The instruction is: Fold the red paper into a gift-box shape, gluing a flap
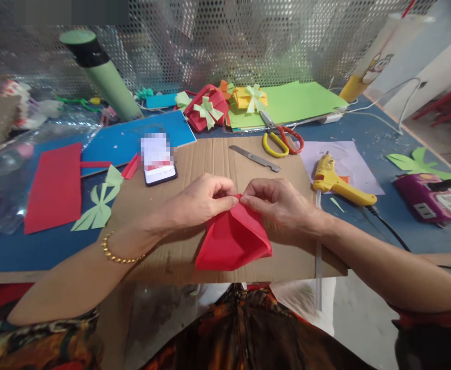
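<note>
Now | red paper point(231, 241) top corner pinched | left hand point(198, 200) | right hand point(277, 203)

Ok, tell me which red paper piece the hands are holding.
The folded red paper on the cardboard, pinched at its top by both hands; the flat red sheet lies untouched at left.

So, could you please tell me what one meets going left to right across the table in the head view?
Red paper sheet → green paper bow → phone → left hand → right hand → yellow glue gun → purple power strip.
</note>
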A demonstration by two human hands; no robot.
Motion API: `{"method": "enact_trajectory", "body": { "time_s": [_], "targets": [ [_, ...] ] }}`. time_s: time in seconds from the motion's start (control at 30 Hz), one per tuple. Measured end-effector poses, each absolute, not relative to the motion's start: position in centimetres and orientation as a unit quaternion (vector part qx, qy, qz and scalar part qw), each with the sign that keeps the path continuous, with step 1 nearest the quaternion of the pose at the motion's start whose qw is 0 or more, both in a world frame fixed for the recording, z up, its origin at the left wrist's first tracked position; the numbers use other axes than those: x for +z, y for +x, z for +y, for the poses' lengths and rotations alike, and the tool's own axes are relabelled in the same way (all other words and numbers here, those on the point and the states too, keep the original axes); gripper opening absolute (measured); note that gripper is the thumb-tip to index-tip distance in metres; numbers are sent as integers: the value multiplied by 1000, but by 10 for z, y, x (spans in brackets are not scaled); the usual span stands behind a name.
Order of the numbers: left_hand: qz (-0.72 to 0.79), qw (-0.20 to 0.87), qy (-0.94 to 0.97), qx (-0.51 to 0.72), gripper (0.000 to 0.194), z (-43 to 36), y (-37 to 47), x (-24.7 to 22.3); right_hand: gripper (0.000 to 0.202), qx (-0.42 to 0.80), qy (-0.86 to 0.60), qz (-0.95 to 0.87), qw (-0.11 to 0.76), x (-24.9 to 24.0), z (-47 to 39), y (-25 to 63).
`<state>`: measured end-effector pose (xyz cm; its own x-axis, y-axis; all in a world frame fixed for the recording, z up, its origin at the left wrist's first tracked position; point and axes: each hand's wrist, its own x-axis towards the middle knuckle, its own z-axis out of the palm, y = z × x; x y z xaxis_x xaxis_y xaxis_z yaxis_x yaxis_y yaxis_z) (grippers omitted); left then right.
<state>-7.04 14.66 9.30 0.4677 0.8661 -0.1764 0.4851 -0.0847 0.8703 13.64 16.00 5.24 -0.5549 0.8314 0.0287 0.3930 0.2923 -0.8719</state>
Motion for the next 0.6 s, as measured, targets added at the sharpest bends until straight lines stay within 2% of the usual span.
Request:
{"method": "enact_trajectory", "body": {
  "time_s": [0.1,0.33,0.4,0.5,0.6],
  "targets": [
    [471,522,680,209,32,149,-74,87,31,431,-387,-770,267,52,161,138],
    [452,653,541,276,69,153,-87,75,29,407,-363,-774,322,55,165,141],
    [446,672,519,283,68,158,-89,77,30,400,-361,-769,345,55,168,143],
    [427,669,536,289,52,163,-93,82,34,402,-369,-749,376,54,173,148],
    [428,652,563,272,46,164,-93,86,37,390,-387,-742,385,56,177,153]
  ]
}}
